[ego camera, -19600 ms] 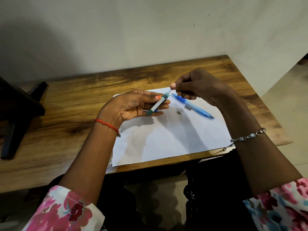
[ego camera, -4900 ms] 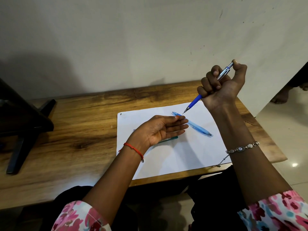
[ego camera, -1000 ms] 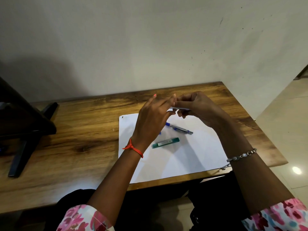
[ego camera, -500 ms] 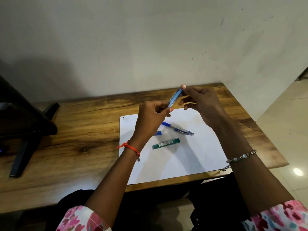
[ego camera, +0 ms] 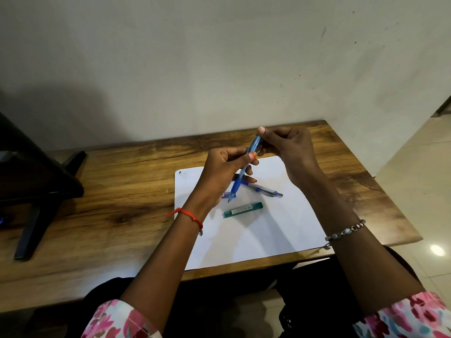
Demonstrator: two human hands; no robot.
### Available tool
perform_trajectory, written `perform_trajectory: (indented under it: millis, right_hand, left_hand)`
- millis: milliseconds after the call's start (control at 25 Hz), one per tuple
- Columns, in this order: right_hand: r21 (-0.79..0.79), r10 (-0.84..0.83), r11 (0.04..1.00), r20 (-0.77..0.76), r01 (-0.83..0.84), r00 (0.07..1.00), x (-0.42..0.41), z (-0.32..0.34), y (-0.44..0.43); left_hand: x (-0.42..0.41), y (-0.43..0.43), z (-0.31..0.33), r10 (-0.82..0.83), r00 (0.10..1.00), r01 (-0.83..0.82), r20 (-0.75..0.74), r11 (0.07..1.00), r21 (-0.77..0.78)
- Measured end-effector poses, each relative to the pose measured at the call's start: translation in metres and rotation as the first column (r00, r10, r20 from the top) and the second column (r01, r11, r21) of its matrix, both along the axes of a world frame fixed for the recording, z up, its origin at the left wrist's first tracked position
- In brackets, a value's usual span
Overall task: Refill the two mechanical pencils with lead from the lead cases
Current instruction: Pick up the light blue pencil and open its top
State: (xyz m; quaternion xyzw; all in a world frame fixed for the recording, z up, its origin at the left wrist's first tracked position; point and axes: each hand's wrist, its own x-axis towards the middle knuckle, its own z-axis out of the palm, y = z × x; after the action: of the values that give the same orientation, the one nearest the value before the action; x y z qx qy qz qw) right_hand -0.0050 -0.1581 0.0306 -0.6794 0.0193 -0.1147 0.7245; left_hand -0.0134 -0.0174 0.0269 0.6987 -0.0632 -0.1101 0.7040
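Observation:
A light blue mechanical pencil (ego camera: 240, 175) hangs tip down above the white paper sheet (ego camera: 268, 230). My left hand (ego camera: 222, 174) grips its barrel at mid length. My right hand (ego camera: 288, 150) pinches its top end with thumb and fingers. A second pencil (ego camera: 264, 190), dark blue and silver, lies flat on the paper behind my left hand. A green lead case (ego camera: 243, 210) rests on the paper just in front of it. A small blue piece (ego camera: 225, 195), maybe a second case, peeks out beside my left hand, mostly hidden.
The paper lies on a wooden table (ego camera: 122, 196) that ends at a wall. A dark stand (ego camera: 36, 186) occupies the table's left end. The table's right edge drops to a tiled floor (ego camera: 419, 196).
The light blue pencil has swung from tilted and high to nearly upright with its tip lower over the paper. My right hand stays on its top end.

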Motion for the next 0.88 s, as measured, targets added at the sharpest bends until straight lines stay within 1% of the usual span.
perform_trajectory:
  millis: [120,280,440,520,560,640,720,760,800,880]
  right_hand:
    - [-0.033,-0.029,0.999,0.004,0.029,1.000,0.000,-0.002,0.002]
    - [-0.028,-0.028,0.999,-0.005,0.028,1.000,-0.001,-0.002,0.003]
    - [0.004,-0.107,0.994,-0.013,0.107,0.994,0.000,0.001,-0.001]
    - [0.004,-0.111,0.994,-0.043,0.111,0.993,0.001,0.003,-0.003]
    - [0.029,-0.087,0.996,-0.074,0.089,0.994,0.002,0.002,-0.004]
    - [0.138,0.004,0.990,-0.160,0.018,0.987,0.003,0.002,-0.006]
    - [0.276,0.114,0.960,-0.254,-0.041,0.960,0.003,0.004,-0.009]
    - [0.321,0.170,0.944,-0.290,-0.072,0.942,0.003,0.006,-0.011]
    - [0.333,0.219,0.936,-0.313,-0.109,0.924,0.003,0.008,-0.014]
    - [0.287,0.269,0.941,-0.315,-0.179,0.910,0.002,0.008,-0.015]
  left_hand:
    - [-0.001,0.000,-0.001,-0.023,1.000,0.023,-0.002,1.000,-0.018]
    - [0.001,0.000,-0.002,-0.010,1.000,0.010,-0.007,0.999,-0.038]
    - [-0.001,-0.002,-0.004,-0.034,0.999,0.033,-0.014,0.999,-0.035]
    - [-0.003,-0.003,-0.005,-0.046,0.999,0.046,-0.005,0.999,-0.014]
    - [-0.003,-0.003,-0.005,-0.042,0.999,0.042,-0.006,0.999,-0.006]
    - [-0.003,-0.002,-0.005,-0.027,0.999,0.027,-0.017,1.000,-0.016]
    - [-0.002,0.000,-0.005,-0.019,1.000,0.019,-0.020,0.999,-0.026]
    - [-0.001,0.000,-0.004,-0.017,1.000,0.017,-0.019,1.000,-0.021]
    - [-0.001,0.000,-0.005,-0.016,1.000,0.015,-0.016,1.000,-0.012]
    - [0.000,0.000,-0.005,-0.011,1.000,0.011,-0.008,1.000,0.015]
